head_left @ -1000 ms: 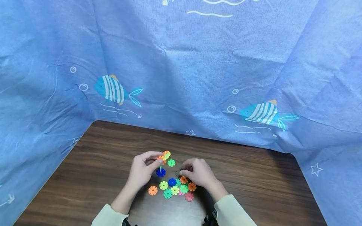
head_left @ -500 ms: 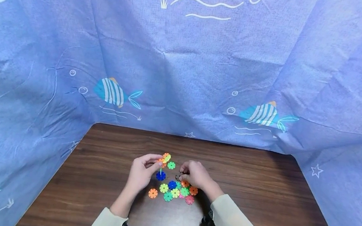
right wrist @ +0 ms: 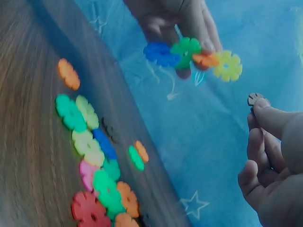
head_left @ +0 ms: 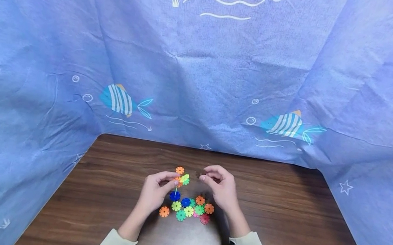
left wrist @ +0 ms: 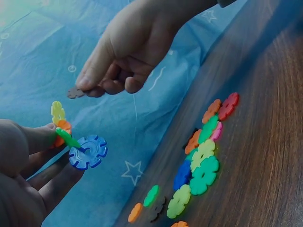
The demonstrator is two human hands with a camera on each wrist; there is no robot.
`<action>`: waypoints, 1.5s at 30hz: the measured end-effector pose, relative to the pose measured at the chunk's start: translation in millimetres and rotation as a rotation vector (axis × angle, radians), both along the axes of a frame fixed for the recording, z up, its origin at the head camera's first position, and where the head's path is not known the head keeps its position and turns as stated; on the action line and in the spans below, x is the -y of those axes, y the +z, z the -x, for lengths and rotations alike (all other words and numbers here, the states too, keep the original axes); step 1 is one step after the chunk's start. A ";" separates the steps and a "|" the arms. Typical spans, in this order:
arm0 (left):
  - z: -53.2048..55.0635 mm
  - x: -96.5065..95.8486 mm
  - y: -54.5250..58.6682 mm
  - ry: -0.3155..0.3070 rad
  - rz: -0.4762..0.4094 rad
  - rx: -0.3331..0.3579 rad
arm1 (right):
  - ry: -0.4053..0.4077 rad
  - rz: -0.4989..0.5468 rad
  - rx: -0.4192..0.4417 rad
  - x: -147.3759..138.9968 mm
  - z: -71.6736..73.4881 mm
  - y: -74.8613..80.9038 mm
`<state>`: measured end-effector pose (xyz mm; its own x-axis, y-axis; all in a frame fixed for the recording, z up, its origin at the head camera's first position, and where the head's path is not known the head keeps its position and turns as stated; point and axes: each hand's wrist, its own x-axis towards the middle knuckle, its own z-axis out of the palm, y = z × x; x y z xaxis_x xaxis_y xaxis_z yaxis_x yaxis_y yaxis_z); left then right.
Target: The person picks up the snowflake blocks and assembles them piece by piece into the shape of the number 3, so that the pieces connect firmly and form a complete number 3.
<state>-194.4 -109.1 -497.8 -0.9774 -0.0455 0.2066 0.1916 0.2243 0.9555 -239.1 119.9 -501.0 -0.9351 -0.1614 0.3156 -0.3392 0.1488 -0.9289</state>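
My left hand (head_left: 155, 189) pinches a short chain of interlocked plastic snowflake discs above the table. A blue disc (left wrist: 88, 152), a green disc (right wrist: 186, 52), an orange disc (right wrist: 206, 60) and a yellow disc (right wrist: 227, 66) make up the chain, yellow at one end and blue at the other. To its right, my right hand (head_left: 223, 187) holds a dark snowflake disc (right wrist: 255, 100) between thumb and forefinger, its other fingers curled. In the left wrist view that dark disc (left wrist: 75, 93) is raised near the yellow end, with a gap between them.
Loose snowflake discs lie clustered in front of the hands, among them a red disc (right wrist: 91, 211), a blue disc (head_left: 185, 202) and several greens. A separate orange disc (head_left: 164, 211) lies to the left. A blue fish-print cloth (head_left: 199, 98) hangs around the wooden table (head_left: 273, 213).
My right hand has lifted from beside the loose discs with the dark disc pinched in it, and has turned. My left hand has shifted slightly nearer with the chain.
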 end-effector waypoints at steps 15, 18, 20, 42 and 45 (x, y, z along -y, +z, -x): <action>-7.9 -2.3 7.0 -0.072 0.082 -0.002 | 0.012 -0.005 -0.083 10.9 -29.3 29.1; -7.4 -1.6 7.1 -0.069 0.095 -0.021 | 0.012 -0.001 -0.100 13.2 -31.5 35.8; -7.3 -1.8 6.9 -0.068 0.102 -0.026 | 0.019 -0.001 -0.097 13.6 -30.8 35.5; -5.0 -0.1 4.1 -0.307 0.107 0.097 | 0.160 -0.018 -0.014 8.8 -19.2 -0.4; -4.0 -3.5 1.3 -0.297 0.066 0.073 | 0.188 -0.025 -0.001 10.1 -19.5 -1.7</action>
<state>-190.3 -105.7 -496.6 -0.9583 0.2555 0.1281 0.1891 0.2307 0.9545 -219.6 109.9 -502.7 -0.8873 -0.3412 0.3102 -0.3642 0.1058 -0.9253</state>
